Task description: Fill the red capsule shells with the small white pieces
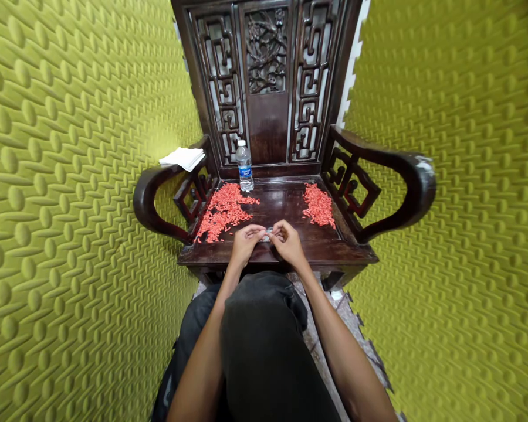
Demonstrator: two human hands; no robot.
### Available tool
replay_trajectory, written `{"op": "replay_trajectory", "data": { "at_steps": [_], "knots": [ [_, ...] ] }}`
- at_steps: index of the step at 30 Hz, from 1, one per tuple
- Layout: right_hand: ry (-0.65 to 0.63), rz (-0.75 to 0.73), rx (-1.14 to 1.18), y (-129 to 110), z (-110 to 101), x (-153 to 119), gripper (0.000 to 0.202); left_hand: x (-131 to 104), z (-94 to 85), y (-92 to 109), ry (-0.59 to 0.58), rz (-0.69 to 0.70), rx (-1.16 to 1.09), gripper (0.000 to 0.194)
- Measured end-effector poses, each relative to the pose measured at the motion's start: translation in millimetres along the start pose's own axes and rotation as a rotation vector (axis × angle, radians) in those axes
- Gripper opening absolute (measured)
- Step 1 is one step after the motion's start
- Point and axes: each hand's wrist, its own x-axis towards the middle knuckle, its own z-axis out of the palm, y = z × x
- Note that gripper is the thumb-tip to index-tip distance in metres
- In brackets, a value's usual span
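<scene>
Near the front of the dark wooden chair's seat [281,211], my left hand [248,239] and my right hand [288,239] meet, fingertips almost touching. Each is closed in a pinch. A small pale, shiny thing [267,234] shows between the fingertips, too small and covered to name. To the left of my left hand spreads a wide pile of small red-orange pieces [224,210]. A tighter pile of similar pieces [319,205] lies at the seat's right side, beyond my right hand.
A clear water bottle [244,167] with a white cap stands upright at the seat's back left. Folded white tissue [183,157] rests on the left armrest [152,187]. The right armrest [396,170] curves forward. Yellow-green padded walls [457,246] close in both sides.
</scene>
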Motion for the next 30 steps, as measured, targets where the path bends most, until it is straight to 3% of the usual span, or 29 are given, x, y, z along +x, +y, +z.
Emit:
{"op": "replay_trajectory", "data": {
  "at_steps": [30],
  "knots": [
    [-0.042,0.055,-0.042,18,-1,3,0.025,-1,1.4,-1,0.013,-0.015,0.004,0.043]
  ]
}}
